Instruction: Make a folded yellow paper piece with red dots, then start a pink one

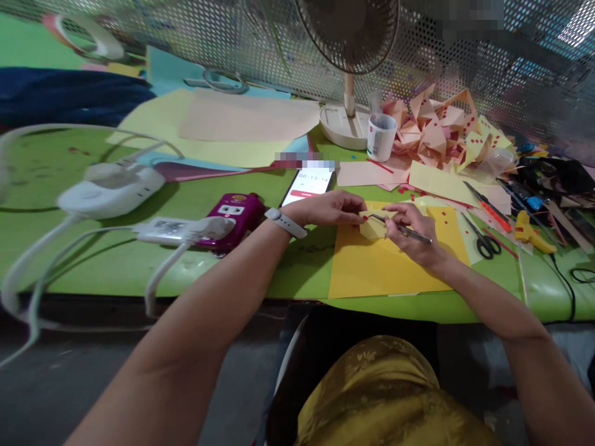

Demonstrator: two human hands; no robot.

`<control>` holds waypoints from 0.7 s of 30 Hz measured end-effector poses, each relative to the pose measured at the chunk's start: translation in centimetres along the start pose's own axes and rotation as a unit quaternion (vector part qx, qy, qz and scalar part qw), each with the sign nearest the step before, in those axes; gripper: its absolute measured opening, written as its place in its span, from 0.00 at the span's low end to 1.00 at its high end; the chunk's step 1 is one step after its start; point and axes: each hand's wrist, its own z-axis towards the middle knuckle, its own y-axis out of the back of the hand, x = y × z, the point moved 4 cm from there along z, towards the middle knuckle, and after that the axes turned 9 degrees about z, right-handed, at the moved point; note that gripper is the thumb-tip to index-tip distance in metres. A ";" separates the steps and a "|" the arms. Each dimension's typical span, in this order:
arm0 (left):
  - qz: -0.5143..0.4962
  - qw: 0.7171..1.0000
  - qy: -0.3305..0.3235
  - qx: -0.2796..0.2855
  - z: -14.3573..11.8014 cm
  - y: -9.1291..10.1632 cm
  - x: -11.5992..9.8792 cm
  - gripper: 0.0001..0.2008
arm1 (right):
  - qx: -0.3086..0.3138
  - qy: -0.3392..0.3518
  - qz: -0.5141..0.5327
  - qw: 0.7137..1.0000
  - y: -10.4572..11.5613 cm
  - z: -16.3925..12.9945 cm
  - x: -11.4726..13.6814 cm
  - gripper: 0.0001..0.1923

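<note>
My right hand (411,229) grips metal tweezers (409,233), whose tips point left over a small pale yellow paper piece (372,229). At its left edge my left hand (341,209), with a white band on the wrist, has its fingers closed on this paper. A tiny red spot (365,218) shows at the left fingertips, close to the tweezer tips; I cannot tell whether it is loose or stuck down. Beneath both hands lies a larger orange-yellow sheet (362,272) with a few small red pieces (444,217) on its right part.
A phone (307,186) showing a timer lies behind my left wrist. Left are a purple socket block (237,214) and white power strip (111,192) with cables. Right are scissors (486,243), an orange-handled knife (493,210) and a yellow glue gun (530,232). Behind stand a fan (348,118), cup (381,137) and folded papers (432,130).
</note>
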 end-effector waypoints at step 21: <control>0.003 1.000 -0.003 -0.003 -0.1 0.0 -0.2 0.15 | 0.011 -0.008 0.019 1.000 0.2 -0.1 0.1 0.16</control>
